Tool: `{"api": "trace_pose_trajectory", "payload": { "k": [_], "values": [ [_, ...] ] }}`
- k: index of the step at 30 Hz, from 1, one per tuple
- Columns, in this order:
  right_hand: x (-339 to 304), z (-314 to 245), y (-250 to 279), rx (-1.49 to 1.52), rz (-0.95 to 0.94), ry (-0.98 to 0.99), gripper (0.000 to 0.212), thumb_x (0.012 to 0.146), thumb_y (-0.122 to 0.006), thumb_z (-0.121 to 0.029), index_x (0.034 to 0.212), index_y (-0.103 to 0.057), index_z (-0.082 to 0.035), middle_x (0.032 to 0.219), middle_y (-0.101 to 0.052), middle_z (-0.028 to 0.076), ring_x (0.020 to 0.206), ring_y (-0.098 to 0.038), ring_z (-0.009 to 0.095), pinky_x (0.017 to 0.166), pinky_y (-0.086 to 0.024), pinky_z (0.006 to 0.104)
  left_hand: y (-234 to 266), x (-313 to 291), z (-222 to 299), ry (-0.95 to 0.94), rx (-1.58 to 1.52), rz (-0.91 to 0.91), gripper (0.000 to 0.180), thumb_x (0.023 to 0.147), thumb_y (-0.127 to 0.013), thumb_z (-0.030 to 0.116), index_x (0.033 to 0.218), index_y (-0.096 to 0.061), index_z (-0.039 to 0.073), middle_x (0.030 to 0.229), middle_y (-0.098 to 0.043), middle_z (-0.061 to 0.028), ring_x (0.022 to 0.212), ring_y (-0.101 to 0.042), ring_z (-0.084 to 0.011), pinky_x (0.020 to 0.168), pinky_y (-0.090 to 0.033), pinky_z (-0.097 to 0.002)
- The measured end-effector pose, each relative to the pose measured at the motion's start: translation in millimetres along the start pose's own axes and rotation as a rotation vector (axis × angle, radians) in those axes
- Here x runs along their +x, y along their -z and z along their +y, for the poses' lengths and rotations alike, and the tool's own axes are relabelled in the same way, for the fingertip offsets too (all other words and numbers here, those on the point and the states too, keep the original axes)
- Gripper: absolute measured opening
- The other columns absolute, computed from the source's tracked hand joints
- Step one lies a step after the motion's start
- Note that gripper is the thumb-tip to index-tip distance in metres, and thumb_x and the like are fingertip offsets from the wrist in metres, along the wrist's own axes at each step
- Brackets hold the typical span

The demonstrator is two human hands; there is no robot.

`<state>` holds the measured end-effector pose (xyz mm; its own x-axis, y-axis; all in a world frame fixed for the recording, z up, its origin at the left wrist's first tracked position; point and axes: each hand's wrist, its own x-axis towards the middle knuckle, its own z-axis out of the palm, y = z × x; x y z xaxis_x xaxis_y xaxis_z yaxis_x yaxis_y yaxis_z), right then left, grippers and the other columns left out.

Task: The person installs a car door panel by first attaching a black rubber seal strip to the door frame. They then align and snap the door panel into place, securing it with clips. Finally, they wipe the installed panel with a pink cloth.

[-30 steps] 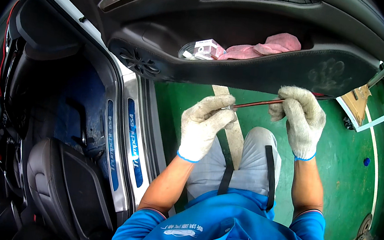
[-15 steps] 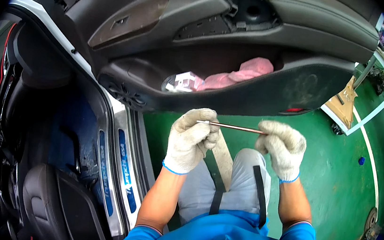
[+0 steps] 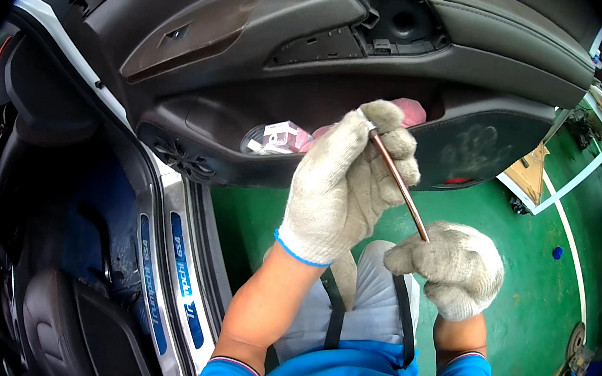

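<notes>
A thin, copper-coloured metal rod [image 3: 400,182] with a silver end piece runs slantwise between my two gloved hands, in front of the car door panel [image 3: 259,161]. My left hand [image 3: 354,179] pinches the silver upper end between thumb and forefinger, its other fingers curled loosely. Lower and to the right, my right hand [image 3: 451,268] is closed round the other end, so whatever handle it may have is hidden. Both gloves are off-white knit. The left hand overlaps the door pocket in the picture; whether it touches the panel I cannot tell.
In the door pocket lie a small white-and-pink box [image 3: 286,136] and pink cloth [image 3: 410,112]. An uncovered dark recess [image 3: 401,21] shows higher on the panel. To the left are the door sill [image 3: 183,278] and a black seat [image 3: 71,318]; a framed stand [image 3: 577,175] is at right.
Both hands have shifted: the left rose toward the door pocket, the right came lower and slightly right. The rod went from nearly level to steeply slanted, its silver end up. The view moved slightly.
</notes>
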<state>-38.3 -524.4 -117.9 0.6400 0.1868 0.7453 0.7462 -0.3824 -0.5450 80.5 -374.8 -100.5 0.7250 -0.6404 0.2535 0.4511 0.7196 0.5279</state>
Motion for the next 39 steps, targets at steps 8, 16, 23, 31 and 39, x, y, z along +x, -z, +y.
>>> {"api": "trace_pose_trajectory", "payload": {
  "k": [8, 16, 23, 31, 39],
  "values": [
    [-10.0, -1.3, -9.5, -0.308, 0.162, -0.224, 0.028, 0.078, -0.081, -0.006, 0.105, -0.078, -0.012, 0.106, -0.076, 0.004, 0.103, -0.072, 0.024, 0.098, -0.054, 0.0373, -14.6, 29.6, 3.5, 0.047, -0.051, -0.262, 0.045, 0.109, -0.050, 0.041, 0.128, -0.059, 0.001, 0.100, -0.066, -0.0086, 0.084, -0.065, -0.0185, 0.071, -0.056, -0.0300],
    [34.6, 13.6, -5.2, -0.259, 0.211, 0.025, 0.029, 0.085, -0.076, -0.005, 0.113, -0.077, -0.007, 0.110, -0.076, 0.009, 0.104, -0.073, 0.026, 0.096, -0.057, 0.0373, -21.6, 34.2, -2.1, -0.004, 0.244, -0.188, 0.049, 0.106, -0.054, 0.041, 0.129, -0.060, -0.002, 0.106, -0.067, -0.0139, 0.093, -0.069, -0.0218, 0.083, -0.059, -0.0351],
    [47.0, 27.5, -3.4, -0.228, 0.203, 0.162, 0.033, 0.085, -0.077, -0.003, 0.118, -0.073, 0.001, 0.109, -0.076, 0.014, 0.098, -0.075, 0.026, 0.087, -0.060, 0.0360, -21.0, 38.6, 7.8, -0.060, 0.362, -0.113, 0.040, 0.107, -0.053, 0.035, 0.115, -0.067, -0.002, 0.103, -0.070, -0.0147, 0.093, -0.070, -0.0228, 0.087, -0.060, -0.0363],
    [48.4, 17.6, -1.3, -0.553, 0.286, 0.180, 0.033, 0.084, -0.077, -0.004, 0.117, -0.073, -0.001, 0.105, -0.076, 0.013, 0.093, -0.075, 0.027, 0.085, -0.059, 0.0364, -13.5, 61.8, 10.9, -0.033, 0.245, -0.158, 0.033, 0.106, -0.051, 0.029, 0.101, -0.066, 0.000, 0.097, -0.066, -0.0173, 0.090, -0.067, -0.0263, 0.083, -0.060, -0.0378],
    [53.9, 20.3, -1.8, -0.646, 0.334, 0.109, 0.028, 0.083, -0.082, -0.013, 0.108, -0.074, -0.003, 0.101, -0.076, 0.013, 0.085, -0.073, 0.029, 0.078, -0.058, 0.0363, -17.2, 66.0, 14.0, -0.059, 0.291, -0.115, 0.033, 0.105, -0.055, 0.029, 0.102, -0.066, -0.001, 0.097, -0.068, -0.0186, 0.088, -0.069, -0.0289, 0.082, -0.061, -0.0391]
  ]
}}
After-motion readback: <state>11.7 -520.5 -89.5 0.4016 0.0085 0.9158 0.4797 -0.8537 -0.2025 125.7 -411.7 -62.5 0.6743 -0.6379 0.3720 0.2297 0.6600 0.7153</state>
